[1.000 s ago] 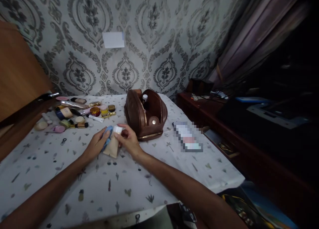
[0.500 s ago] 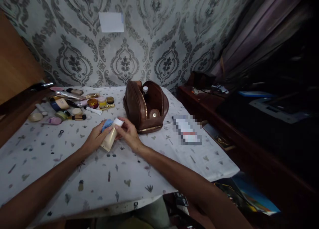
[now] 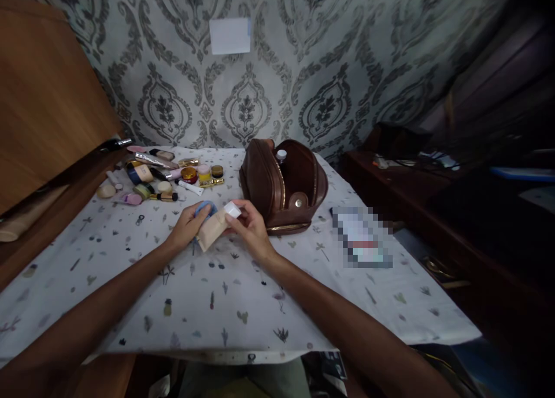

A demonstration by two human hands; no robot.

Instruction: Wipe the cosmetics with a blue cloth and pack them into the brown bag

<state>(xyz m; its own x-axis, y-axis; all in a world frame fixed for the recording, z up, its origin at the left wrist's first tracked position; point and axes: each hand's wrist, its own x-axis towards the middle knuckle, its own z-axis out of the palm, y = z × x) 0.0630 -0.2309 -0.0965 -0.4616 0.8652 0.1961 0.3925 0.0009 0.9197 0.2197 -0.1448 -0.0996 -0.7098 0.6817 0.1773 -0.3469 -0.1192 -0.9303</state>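
A beige tube (image 3: 212,231) with a white cap (image 3: 233,209) lies tilted between both hands, just above the printed tablecloth (image 3: 225,294). My left hand (image 3: 187,226) grips the tube's body together with a blue cloth (image 3: 203,208) that shows behind my fingers. My right hand (image 3: 250,229) pinches the white cap end. Just right of my hands stands an open brown leather pouch (image 3: 284,184), and a bottle with a white cap (image 3: 281,155) sticks up inside it.
Several cosmetics (image 3: 162,175) lie scattered at the table's far left, by a wooden panel (image 3: 43,109). A blurred flat item (image 3: 363,245) lies right of the pouch. A dark wooden cabinet (image 3: 411,184) stands beyond the right table edge. Patterned wallpaper (image 3: 303,69) rises behind.
The tube has tipped from nearly upright to more level between my hands. The view has swung left, so everything sits further right in frame. Both hands keep their hold.
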